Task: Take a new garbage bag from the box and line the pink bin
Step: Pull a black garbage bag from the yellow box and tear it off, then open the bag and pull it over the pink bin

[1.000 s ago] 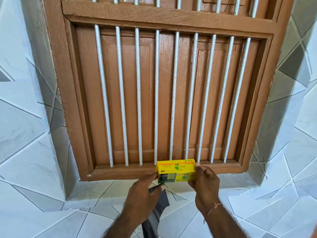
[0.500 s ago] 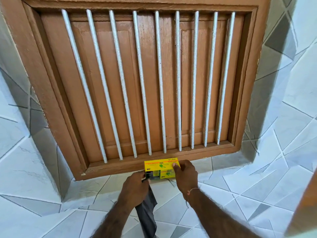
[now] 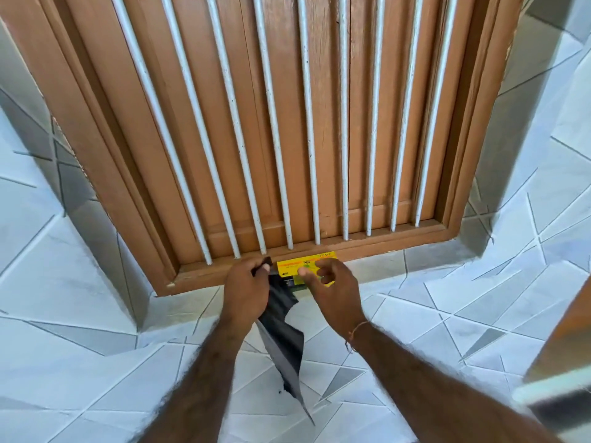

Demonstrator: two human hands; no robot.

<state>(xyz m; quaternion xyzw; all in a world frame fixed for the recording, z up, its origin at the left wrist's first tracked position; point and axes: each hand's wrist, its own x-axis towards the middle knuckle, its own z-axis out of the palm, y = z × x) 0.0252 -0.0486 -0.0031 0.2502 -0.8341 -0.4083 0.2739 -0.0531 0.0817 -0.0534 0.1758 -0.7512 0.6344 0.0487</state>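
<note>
Since the earlier frames the yellow box [image 3: 305, 266] has come to rest on the sill of the barred window [image 3: 287, 123], and the right hand [image 3: 332, 292] has loosened, its grip half open with fingertips just touching the box. The left hand [image 3: 246, 289] pinches the black garbage bag [image 3: 281, 334], which hangs below the box. Best to press the box down while pulling the bag free; the pink bin is not visible.

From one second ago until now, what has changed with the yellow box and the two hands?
The right hand has opened and let go of the yellow box, which now rests on the window sill; earlier both hands held it. The left hand still grips the black garbage bag, now hanging free of the box.
</note>
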